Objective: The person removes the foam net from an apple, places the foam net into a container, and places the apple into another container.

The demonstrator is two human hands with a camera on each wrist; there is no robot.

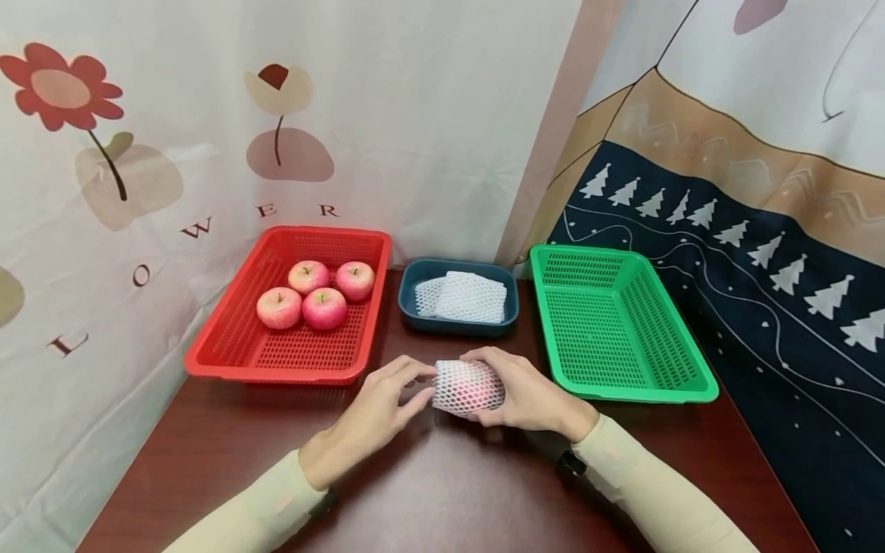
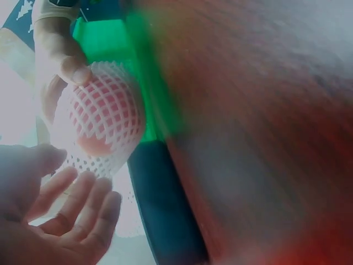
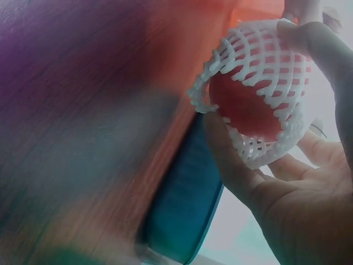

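Note:
Over the table's middle, my right hand (image 1: 528, 395) grips an apple in a white foam net sleeve (image 1: 470, 386), thumb and fingers around its right side. Red skin of the apple (image 3: 242, 105) shows through the mesh and at the sleeve's open end in the right wrist view. My left hand (image 1: 376, 403) is at the sleeve's left end, thumb and fingers apart, fingertips right at its edge. In the left wrist view the left fingers (image 2: 83, 212) are loosely bent below the net. Just behind stands a dark blue tray (image 1: 458, 329) with white foam nets (image 1: 470, 297).
On the left, a red basket (image 1: 276, 372) holds several apples (image 1: 325, 309). A green basket (image 1: 625, 395) stands on the right, with no fruit visible inside. Printed curtains (image 1: 429, 115) hang behind the dark wooden table (image 1: 442, 491).

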